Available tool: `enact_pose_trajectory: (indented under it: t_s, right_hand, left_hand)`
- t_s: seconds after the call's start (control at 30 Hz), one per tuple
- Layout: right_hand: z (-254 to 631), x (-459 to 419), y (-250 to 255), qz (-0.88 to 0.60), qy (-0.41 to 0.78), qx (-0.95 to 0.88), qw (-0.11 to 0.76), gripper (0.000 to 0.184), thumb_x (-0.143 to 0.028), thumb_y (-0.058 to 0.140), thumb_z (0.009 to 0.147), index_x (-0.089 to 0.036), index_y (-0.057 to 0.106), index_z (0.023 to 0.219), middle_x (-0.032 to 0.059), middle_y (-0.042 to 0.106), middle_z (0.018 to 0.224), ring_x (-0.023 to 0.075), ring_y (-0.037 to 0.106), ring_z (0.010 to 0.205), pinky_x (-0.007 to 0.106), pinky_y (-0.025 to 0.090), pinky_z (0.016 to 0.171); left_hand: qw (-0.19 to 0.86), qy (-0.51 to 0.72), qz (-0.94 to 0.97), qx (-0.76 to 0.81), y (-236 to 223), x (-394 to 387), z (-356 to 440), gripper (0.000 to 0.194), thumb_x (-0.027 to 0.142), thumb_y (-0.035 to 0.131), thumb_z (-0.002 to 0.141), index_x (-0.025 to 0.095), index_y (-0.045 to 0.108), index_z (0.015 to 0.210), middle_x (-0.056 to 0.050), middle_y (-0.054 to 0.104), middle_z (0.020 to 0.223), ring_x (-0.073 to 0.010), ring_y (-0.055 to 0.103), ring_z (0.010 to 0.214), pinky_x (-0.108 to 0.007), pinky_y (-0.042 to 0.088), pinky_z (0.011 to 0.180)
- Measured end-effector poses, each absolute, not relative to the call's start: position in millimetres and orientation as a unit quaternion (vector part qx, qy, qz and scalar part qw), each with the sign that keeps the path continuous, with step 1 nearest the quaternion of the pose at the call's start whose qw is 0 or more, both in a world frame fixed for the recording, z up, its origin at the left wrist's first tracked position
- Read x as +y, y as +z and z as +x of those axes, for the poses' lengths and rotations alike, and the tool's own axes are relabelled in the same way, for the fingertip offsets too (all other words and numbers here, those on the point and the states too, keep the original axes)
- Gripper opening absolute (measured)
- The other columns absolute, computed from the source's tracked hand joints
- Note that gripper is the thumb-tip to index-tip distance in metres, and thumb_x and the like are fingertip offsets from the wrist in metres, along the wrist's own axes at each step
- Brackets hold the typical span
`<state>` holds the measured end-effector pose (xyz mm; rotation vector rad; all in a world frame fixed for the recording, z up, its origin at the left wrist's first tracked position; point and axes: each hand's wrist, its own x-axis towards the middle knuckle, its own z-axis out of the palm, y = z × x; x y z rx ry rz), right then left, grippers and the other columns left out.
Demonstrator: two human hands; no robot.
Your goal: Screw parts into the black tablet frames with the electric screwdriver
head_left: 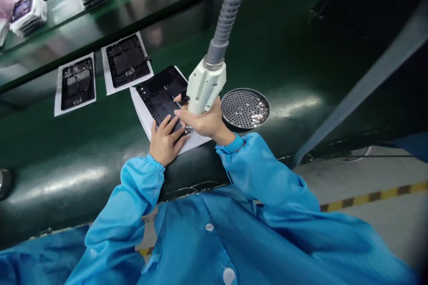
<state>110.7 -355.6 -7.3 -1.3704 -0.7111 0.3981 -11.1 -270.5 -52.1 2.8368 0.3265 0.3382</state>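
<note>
A black tablet housing (160, 93) lies on white paper (197, 140) on the green bench, partly covered by both hands. My left hand (167, 140) rests on its near edge, fingers spread and flat. My right hand (205, 122) is wrapped round the lower end of a white handheld tool (207, 84), whose grey corrugated hose (227, 18) rises out of the top of the view. The tool stands nearly upright over the housing's near right part; its tip is mostly hidden by my fingers. Right of that hand sits a round perforated dish (239, 107) with small shiny pieces in it.
Two more black housings (78, 82) (127, 62) lie on white sheets to the left. On the shelf behind stand white stacks (28, 13) with dark panels. A grey bar (361, 80) slants across the right side. The bench's near edge (197, 187) is worn.
</note>
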Motion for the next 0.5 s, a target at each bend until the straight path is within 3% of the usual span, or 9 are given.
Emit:
enact_pose_trajectory:
  t_s: [0.17,0.5]
  right_hand:
    - [110.5,-357.1,-14.9,-0.616,0.192,-0.332,0.688,0.017,-0.027,0.071,0.068,-0.021,0.058,0.078,0.0025,0.062,0.067,0.0201,0.067,0.074,0.037,0.06,0.071]
    - [110.8,-361.0,-18.7,-0.624,0.198,-0.375,0.657,0.026,-0.035,0.072,0.068,-0.019,0.062,0.086,0.0012,0.061,0.065,0.0176,0.064,0.067,0.035,0.059,0.07]
  left_hand:
    - [0.146,0.096,0.978,0.118,-48.8,-272.7,-9.5,0.031,0.042,0.051,0.092,0.027,0.07,0.112,-0.01,0.055,0.137,-0.0314,0.04,0.135,-0.061,0.021,0.11]
    - [0.165,0.101,0.975,0.112,-53.4,-273.4,-7.7,0.029,0.039,0.052,0.093,0.024,0.071,0.108,-0.01,0.059,0.133,-0.0314,0.04,0.135,-0.064,0.019,0.111]
